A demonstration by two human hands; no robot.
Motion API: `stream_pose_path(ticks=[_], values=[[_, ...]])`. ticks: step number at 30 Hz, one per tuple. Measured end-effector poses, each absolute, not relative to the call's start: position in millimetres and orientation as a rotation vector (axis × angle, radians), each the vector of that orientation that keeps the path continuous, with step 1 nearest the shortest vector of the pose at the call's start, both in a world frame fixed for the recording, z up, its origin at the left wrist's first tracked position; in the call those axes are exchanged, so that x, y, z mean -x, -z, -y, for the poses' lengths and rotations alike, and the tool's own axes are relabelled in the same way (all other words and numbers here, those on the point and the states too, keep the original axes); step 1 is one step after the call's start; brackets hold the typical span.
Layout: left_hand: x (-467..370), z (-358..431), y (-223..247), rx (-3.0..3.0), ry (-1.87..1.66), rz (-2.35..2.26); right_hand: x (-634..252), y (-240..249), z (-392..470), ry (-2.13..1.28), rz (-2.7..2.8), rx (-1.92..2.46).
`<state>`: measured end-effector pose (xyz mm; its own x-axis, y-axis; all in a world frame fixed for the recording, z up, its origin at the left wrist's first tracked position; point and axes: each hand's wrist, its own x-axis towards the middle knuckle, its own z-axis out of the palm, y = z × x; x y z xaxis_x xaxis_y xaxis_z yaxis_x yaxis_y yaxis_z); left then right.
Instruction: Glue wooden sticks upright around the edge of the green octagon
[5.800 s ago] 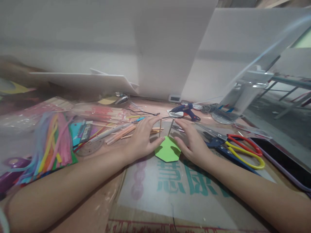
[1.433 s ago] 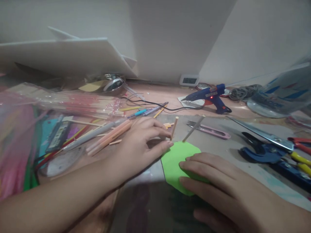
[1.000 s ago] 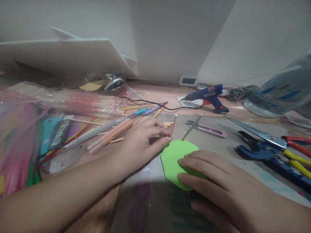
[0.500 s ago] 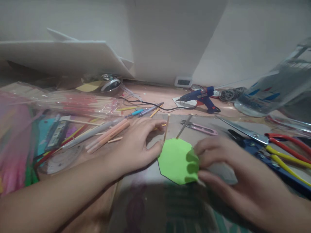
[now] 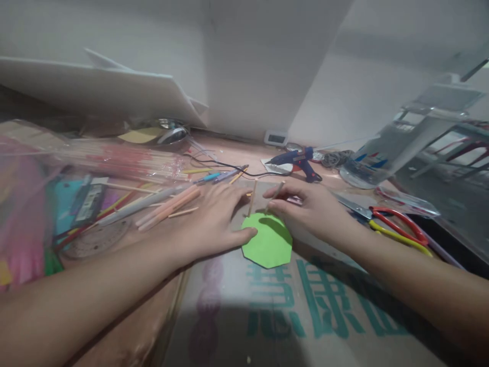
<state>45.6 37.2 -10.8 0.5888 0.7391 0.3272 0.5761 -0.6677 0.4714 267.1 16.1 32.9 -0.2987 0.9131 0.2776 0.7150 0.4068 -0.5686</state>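
Observation:
A bright green octagonal piece [image 5: 267, 245] with a dark edge lies flat on printed cardboard [image 5: 229, 306]. From its far edge rise two thin wooden sticks: the left stick [image 5: 252, 199] leans slightly, and the right stick [image 5: 281, 186] tilts right. My left hand [image 5: 214, 219] rests at the piece's left, thumb tip on the green surface, fingers apart and curved beyond the left stick. My right hand [image 5: 305, 204] pinches the right stick between thumb and forefinger. Whether the sticks are fixed to the piece I cannot tell.
Behind stands a blue glue gun [image 5: 298, 160] with a cord. Red-and-yellow-handled scissors [image 5: 399, 227] and a large clear bottle [image 5: 370, 163] are at right. Pens [image 5: 210, 177], orange markers [image 5: 168, 206] and bagged sticks [image 5: 118, 158] lie left. White board [image 5: 114, 92] leans behind.
My right hand has left the green piece's right edge and moved up and left to the right stick, now pinching it. My left hand stays by the piece. The view has shifted slightly.

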Motion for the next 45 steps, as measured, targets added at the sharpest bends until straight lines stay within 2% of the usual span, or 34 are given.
stream_pose_path(ticks=[14,18,23,27,45], values=[[-44.1,-38.1,13.3,-2.497,-0.776,-1.009,-272.9,-22.8,-19.3,-0.586,1.973,1.389],[-41.8,-38.4,14.2,-2.465,-0.846,-0.976,-280.0,-21.3,-1.0,-0.402,2.057,1.347],[-40.5,-43.8,15.8,-2.402,-1.034,-0.950,-279.2,-15.9,31.4,-0.218,2.509,0.965],[-42.6,-47.1,14.9,-2.430,-1.055,-0.912,-273.4,-4.6,39.9,-0.064,2.614,0.842],[-42.3,-51.4,16.7,-2.473,-0.982,-0.925,-272.0,-2.2,37.3,-0.121,2.676,0.848]])
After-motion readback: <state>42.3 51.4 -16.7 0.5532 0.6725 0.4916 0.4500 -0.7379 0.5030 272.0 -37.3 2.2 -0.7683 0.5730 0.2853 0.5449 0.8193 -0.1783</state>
